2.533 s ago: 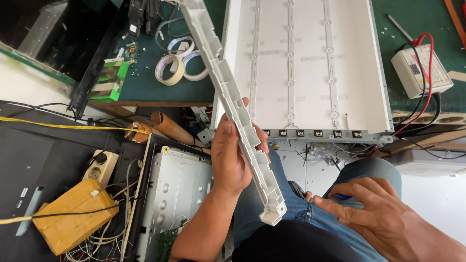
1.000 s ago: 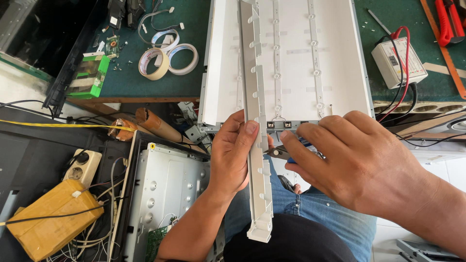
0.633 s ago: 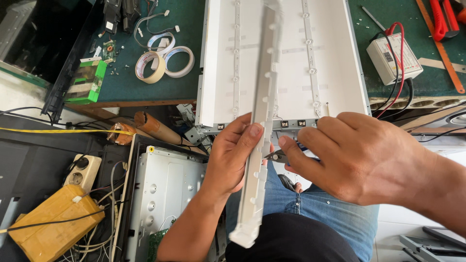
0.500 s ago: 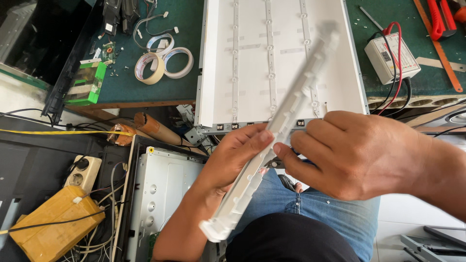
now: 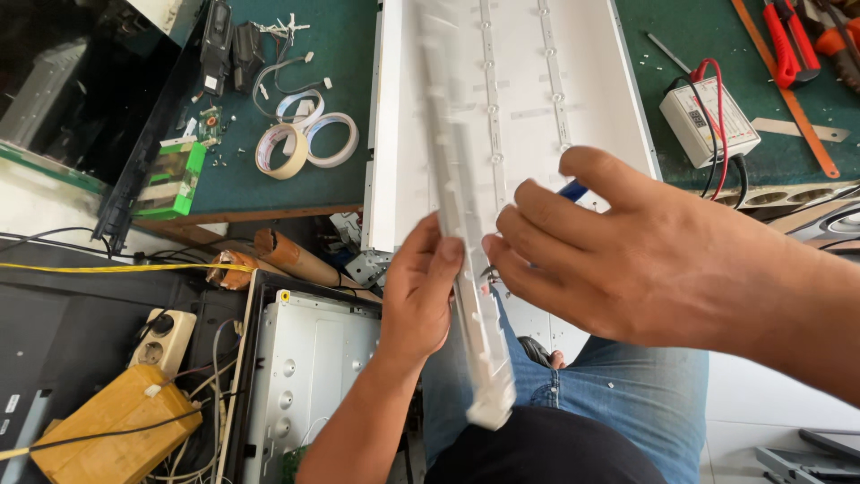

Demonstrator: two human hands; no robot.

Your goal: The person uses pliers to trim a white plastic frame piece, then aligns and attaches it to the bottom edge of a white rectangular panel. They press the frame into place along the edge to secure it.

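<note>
Gripping a long white plastic strip (image 5: 459,224), the left hand (image 5: 419,296) has its thumb and fingers closed around the strip's lower half. The strip stands nearly upright in the view, blurred, its lower end over the person's lap and its upper end crossing the white panel (image 5: 403,116). The right hand (image 5: 645,260) sits just right of the strip, fingers curled, fingertips at the strip's edge; a small blue-handled tool (image 5: 573,189) shows between its fingers, so this hand is clenched on the tool. Whether the fingertips actually touch the strip cannot be told.

Relative to the white panel, which lies flat on the green work surface (image 5: 340,54) with rows of small studs running along it:
- Left of the panel: two rolls of tape (image 5: 305,143), a small green box (image 5: 170,179), loose wires and screws.
- Right of the panel: a white meter (image 5: 709,121) with red and black leads, a thin orange bar (image 5: 784,85) and red-handled pliers (image 5: 788,40).
- Below the panel's left corner: a brown cardboard tube (image 5: 291,260) and a grey metal chassis (image 5: 309,376).
- Further left of the chassis: a power strip (image 5: 166,339), a yellow block (image 5: 112,426) and tangled cables.
- Below the panel: the person's blue jeans (image 5: 645,403).
</note>
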